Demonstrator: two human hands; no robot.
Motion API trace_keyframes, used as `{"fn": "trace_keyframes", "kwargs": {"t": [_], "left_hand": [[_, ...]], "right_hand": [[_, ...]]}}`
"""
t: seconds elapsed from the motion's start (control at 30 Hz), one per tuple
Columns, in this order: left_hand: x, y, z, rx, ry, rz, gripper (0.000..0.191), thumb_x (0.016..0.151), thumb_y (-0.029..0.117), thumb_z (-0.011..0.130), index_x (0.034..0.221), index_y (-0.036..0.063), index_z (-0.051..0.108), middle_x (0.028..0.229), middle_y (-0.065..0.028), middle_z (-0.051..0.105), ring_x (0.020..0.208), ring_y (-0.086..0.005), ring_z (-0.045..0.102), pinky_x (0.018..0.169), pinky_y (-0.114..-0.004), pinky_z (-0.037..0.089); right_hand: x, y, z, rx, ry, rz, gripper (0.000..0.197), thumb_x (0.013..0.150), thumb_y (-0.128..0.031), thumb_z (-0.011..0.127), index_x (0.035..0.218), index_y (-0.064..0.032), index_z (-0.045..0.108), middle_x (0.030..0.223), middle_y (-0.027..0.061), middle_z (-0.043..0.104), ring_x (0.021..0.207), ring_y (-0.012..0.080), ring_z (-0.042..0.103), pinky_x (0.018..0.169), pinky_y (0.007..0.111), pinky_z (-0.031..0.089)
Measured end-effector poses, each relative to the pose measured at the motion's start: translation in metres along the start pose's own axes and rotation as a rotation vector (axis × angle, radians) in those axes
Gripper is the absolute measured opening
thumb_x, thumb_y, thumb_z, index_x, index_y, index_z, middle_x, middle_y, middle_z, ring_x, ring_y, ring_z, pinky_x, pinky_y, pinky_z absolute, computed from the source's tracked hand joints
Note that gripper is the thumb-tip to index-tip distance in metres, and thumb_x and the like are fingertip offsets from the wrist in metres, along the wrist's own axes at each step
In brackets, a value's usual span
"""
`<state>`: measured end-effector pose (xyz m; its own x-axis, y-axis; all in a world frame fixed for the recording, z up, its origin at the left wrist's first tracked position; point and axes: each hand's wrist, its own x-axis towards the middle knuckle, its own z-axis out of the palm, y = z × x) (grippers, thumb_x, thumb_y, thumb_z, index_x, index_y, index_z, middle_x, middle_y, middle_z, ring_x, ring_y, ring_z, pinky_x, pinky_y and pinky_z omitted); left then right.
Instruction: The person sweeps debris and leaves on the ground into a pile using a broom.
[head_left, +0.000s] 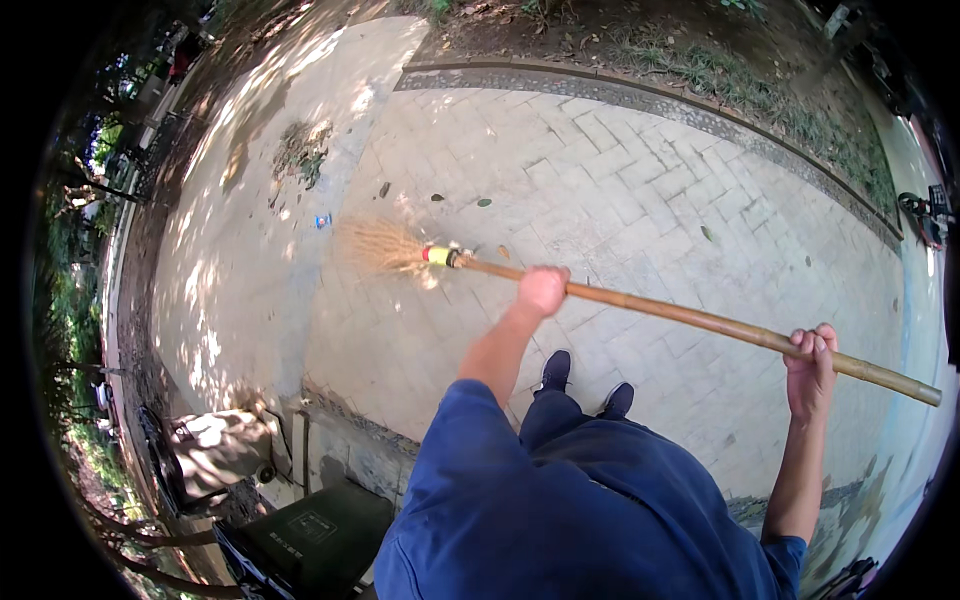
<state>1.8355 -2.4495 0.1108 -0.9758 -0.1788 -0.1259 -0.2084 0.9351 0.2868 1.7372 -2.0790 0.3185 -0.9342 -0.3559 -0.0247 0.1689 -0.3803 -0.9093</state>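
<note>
Both my hands are closed around the bamboo handle of a long broom. My left hand grips it low, towards the broom head. Nearer the handle's free end, at the right, my right hand holds it with the fingers curled over. The straw bristles point left over the pavement and look blurred. Red, yellow and black binding wraps their base. A small blue wrapper lies just beyond the bristle tips. Several leaves, among them a green leaf, are scattered on the paving beyond the broom.
A heap of dry leaves and debris sits at the upper left. A stone kerb borders the planted soil ahead. At the lower left stand a dark green wheeled bin and a lighter bin. A parked two-wheeler is far right.
</note>
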Motion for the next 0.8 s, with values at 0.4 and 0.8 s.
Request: {"fn": "trace_keyframes", "kwargs": {"t": [0.4, 0.8], "left_hand": [[-0.087, 0.023, 0.053, -0.433, -0.204, 0.141, 0.014, 0.064, 0.013, 0.06, 0.075, 0.0081, 0.053, 0.079, -0.0109, 0.057, 0.077, -0.0285, 0.054, 0.072, -0.037, 0.042], [-0.157, 0.042, 0.068, -0.262, -0.669, 0.391, 0.018, 0.069, 0.025, 0.058, 0.076, 0.0095, 0.057, 0.071, -0.015, 0.058, 0.069, -0.0327, 0.056, 0.062, -0.04, 0.045]], "right_hand": [[-0.084, -0.015, 0.039, -0.182, 0.378, -0.093, 0.008, 0.083, -0.013, 0.043, 0.088, -0.0066, 0.045, 0.058, 0.0023, 0.043, 0.062, 0.0169, 0.047, 0.062, 0.028, 0.041], [-0.238, 0.015, -0.034, -0.094, 0.89, -0.137, 0.036, 0.085, -0.037, 0.045, 0.098, -0.0028, 0.043, 0.057, 0.0044, 0.047, 0.058, 0.0178, 0.051, 0.057, 0.027, 0.043]]}}
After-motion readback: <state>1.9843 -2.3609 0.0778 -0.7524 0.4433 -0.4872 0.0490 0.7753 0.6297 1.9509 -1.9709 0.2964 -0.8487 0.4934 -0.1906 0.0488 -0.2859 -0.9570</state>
